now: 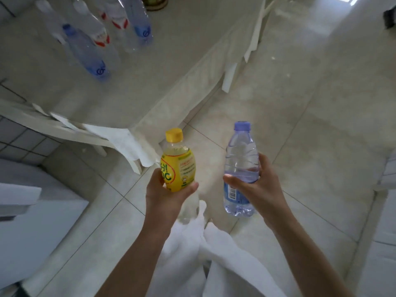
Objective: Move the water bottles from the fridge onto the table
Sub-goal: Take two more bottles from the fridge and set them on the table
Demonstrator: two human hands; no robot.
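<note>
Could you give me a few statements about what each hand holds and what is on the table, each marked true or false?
1. The left hand holds a yellow bottle. True.
2. The right hand holds nothing. False: its fingers grip a clear water bottle with a pale purple cap.
3. The table has no bottles on it yet. False: several clear bottles stand on it already.
4. Both held bottles have their caps on. True.
5. The held bottles are over the tabletop. False: they are over the tiled floor, short of the table's corner.
</note>
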